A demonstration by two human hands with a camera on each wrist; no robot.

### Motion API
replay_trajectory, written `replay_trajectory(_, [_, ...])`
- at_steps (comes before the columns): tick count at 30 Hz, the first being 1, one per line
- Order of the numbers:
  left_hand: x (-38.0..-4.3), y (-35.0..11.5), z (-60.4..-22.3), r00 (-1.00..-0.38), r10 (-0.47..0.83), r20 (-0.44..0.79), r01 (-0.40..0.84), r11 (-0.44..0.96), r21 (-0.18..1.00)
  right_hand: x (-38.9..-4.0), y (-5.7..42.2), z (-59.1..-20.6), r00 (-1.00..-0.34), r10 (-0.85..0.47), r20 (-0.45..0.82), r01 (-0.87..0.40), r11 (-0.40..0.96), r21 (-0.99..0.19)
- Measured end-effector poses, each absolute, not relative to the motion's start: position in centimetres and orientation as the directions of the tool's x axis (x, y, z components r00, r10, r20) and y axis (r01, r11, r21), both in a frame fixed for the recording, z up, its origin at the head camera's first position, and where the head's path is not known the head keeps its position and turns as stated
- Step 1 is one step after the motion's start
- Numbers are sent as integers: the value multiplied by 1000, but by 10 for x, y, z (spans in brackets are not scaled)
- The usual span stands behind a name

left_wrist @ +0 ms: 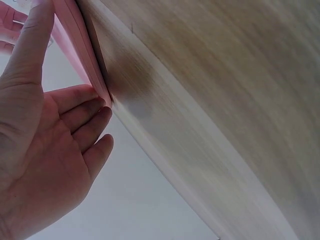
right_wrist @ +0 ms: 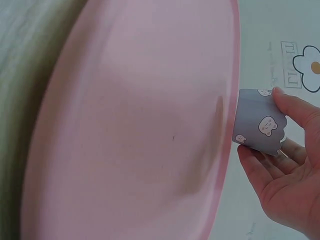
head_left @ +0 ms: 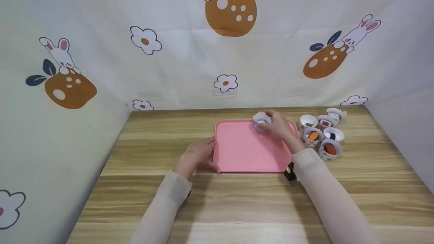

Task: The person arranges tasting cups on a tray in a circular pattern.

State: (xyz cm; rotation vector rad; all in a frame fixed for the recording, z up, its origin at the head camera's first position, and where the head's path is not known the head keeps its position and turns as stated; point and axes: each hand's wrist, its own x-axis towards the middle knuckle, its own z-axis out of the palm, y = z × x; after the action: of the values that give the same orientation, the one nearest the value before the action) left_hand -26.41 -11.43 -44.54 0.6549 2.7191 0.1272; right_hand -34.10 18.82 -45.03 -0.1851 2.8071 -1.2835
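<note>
My left hand [head_left: 197, 154] touches the left edge of a flat pink tray [head_left: 249, 152], thumb at the front left corner and fingers along the side. In the left wrist view, its fairly straight fingertips [left_wrist: 102, 107] meet the tray's rim. My right hand [head_left: 278, 126] holds a grey paper baking cup [head_left: 259, 118] with a scalloped rim over the tray's back right part. Bear faces decorate the cup [right_wrist: 256, 120] in the right wrist view, where my thumb and fingers pinch its sides. Something white shows inside the cup, mostly unclear.
Several similar paper cups stand grouped right of the tray: one with an orange piece [head_left: 313, 136], one with a red-orange piece [head_left: 330, 149], others with small toy-like food. A wooden table [head_left: 159, 135] carries everything. Behind hangs a patterned cloth [head_left: 183, 67].
</note>
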Motion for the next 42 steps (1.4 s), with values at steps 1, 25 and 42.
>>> replay_trajectory(1, [-264,-114,-445,-835,458,-305,429,889,160,-341,187,-451,-992,-129,8,-91,653,-752])
replay_trajectory(25, [-266,-114,-448,-836,452,-311,425,892,154,-347,170,-462,-993,-115,-40,-43,639,-768])
replay_trajectory(42, [-265,-115,-446,-839,450,-305,410,892,190,-350,169,-466,-992,-123,-14,-70,651,-756])
